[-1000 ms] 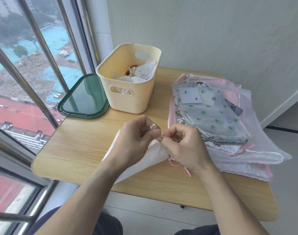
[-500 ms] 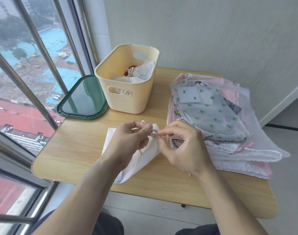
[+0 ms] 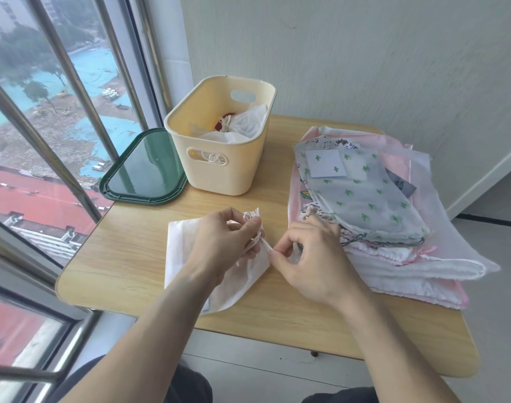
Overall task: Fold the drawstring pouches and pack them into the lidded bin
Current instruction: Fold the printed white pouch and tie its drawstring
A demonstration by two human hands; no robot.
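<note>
So the small white fabric drawstring pouch (image 3: 219, 271) is lying flat on the light wood table (image 3: 126, 257), near the front edge, w/ its gathered neck pointing away from the person toward the cream plastic bin (image 3: 219, 173) and its long axis running roughly front-to-back, tilted a bit. Left hand (image 3: 222, 242) has fingers curled, pinching the bunched neck and white cord (image 3: 249, 218); right hand (image 3: 312, 257) is pinching the cord end just beside it w/ thumb + fingertip, other fingers loosely curled. Imo this thing is super light and floppy, zero stiffness, so it'll crumple if grabbed mid-body. Best bet is probs the gathered neck or the cord, then flatten w/ palms before folding. Thin cloth, might slide on the smooth tabletop. Bin already has a few pouches in it, dark green lid (image 3: 143, 170) sits off to its left, and the stack of unfolded pouches (image 3: 364, 205) is on the right, still plenty to go.
</note>
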